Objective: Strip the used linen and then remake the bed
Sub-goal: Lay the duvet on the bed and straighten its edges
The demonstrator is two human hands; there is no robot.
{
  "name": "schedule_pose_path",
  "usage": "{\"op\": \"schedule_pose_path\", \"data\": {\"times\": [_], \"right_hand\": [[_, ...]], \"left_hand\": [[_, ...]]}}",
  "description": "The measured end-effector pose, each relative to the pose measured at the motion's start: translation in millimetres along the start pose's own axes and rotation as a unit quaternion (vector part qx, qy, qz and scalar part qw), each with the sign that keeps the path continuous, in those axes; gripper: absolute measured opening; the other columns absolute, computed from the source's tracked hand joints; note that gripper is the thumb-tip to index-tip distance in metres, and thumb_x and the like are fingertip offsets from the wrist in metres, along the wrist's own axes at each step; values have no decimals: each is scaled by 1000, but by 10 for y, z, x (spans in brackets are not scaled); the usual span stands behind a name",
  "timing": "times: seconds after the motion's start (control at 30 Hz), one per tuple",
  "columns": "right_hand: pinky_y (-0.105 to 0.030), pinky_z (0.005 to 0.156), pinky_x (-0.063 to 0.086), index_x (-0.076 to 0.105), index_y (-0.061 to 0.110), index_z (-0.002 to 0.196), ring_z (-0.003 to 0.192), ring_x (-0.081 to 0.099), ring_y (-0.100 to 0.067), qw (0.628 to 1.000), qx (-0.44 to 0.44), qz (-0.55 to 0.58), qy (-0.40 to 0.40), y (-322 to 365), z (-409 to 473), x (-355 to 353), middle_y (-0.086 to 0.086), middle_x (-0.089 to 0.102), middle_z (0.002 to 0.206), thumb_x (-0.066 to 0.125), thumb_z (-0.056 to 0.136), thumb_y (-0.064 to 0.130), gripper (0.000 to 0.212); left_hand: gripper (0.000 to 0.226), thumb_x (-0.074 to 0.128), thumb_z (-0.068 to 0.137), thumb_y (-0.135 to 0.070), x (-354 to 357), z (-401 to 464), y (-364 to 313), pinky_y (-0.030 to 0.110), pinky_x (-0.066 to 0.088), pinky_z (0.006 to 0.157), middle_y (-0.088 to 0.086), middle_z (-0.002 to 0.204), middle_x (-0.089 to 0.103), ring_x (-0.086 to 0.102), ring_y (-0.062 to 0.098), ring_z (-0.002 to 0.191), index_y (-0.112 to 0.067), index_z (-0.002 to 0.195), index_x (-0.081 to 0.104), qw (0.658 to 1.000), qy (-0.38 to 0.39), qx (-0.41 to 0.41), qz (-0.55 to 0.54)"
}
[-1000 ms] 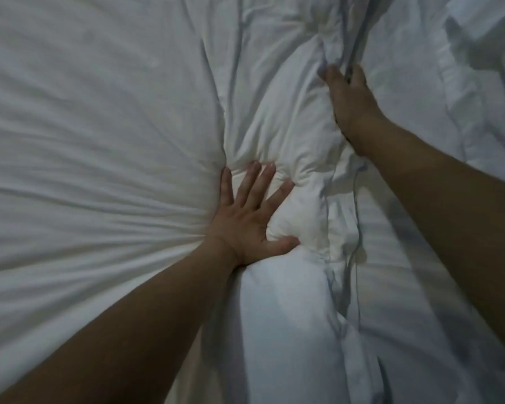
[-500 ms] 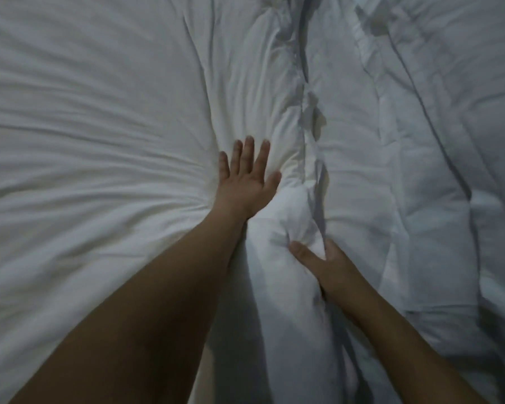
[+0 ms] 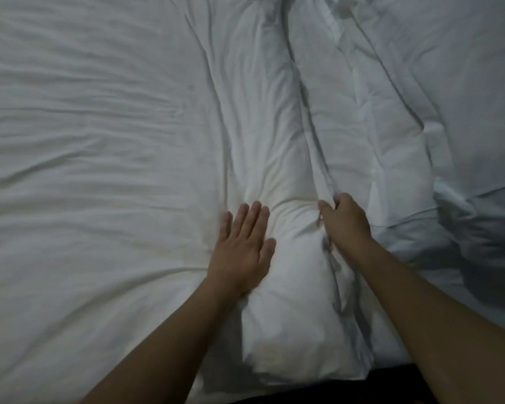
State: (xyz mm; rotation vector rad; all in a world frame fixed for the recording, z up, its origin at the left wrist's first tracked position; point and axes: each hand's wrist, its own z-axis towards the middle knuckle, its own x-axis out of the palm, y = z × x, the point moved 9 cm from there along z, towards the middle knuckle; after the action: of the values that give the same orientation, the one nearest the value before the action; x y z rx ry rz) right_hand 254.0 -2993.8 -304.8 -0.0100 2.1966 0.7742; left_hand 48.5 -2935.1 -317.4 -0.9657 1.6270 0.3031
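White cotton everywhere: one wrinkled sheet (image 3: 85, 176) covers the left half of the bed, one puffy duvet (image 3: 277, 158) lies bunched in a long ridge down the middle, with more of its quilted bulk (image 3: 405, 118) piled to the right. Two hands, two bare forearms, one person.

Left hand (image 3: 241, 246): flat, palm down, fingers straight and close together, thumb out to the side. It presses where the ridge's left flank meets the sheet, denting the fabric.

Right hand (image 3: 344, 221): fingers curled, pinching a fold of duvet cover (image 3: 318, 182) on the ridge's right side; thumb lies along the top of the fold. The other fingertips are tucked into the cloth and hidden, so how much fabric they hold can't be told.

Hard to read: dim light, all linen the same white, so it's unclear where sheet ends and duvet cover begins, or whether the right-hand pile is one piece or several. The near end of the ridge (image 3: 292, 354) reaches the bed's near edge; below it a dark strip (image 3: 347, 389), contents not discernible. Both forearms are cut off by the bottom frame edge.
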Motion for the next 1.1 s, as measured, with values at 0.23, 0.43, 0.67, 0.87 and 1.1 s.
{"op": "schedule_pose_path", "data": {"times": [0.23,0.43,0.67,0.87,1.1], "right_hand": [[-48,119,10,36,6,147,143,29,-32,914,-289,-252,-131,803,-1348,671,-17,32,154,38,93,41,65],[-49,120,8,31,10,151,145,22,-33,894,-238,-372,-74,219,-1508,1445,-15,24,158,24,96,50,68],[-63,115,2,13,7,154,147,7,-40,947,-92,-288,-109,1217,-2232,2493,-21,7,160,14,93,52,76],[-64,112,-10,-5,31,154,149,-12,-29,888,-268,-372,-22,2041,-2893,3903,-4,-12,162,3,94,56,65],[-67,112,-3,-2,28,155,149,-9,-29,862,-308,-401,-41,1735,-2917,3954,-6,-9,163,13,98,53,64]], "left_hand": [[66,18,96,-52,-605,-525,996,50,-3,121,0,164,8,1,22,151,-23,156,15,990,-73,-110,57],[64,24,97,-53,-632,-1529,2521,55,-6,118,-1,164,7,1,24,151,-31,156,11,973,-81,-204,77],[65,26,96,-52,-298,-2828,3462,59,6,118,2,164,7,4,25,151,-24,155,23,991,2,-98,85],[67,26,97,-59,-746,-2874,4340,65,-1,115,-7,162,-20,-19,21,148,-44,152,-9,965,-66,-251,-34],[118,61,60,-87,-316,-3602,4847,53,38,106,11,148,35,40,36,131,-35,150,7,847,-52,-435,-300]]}}
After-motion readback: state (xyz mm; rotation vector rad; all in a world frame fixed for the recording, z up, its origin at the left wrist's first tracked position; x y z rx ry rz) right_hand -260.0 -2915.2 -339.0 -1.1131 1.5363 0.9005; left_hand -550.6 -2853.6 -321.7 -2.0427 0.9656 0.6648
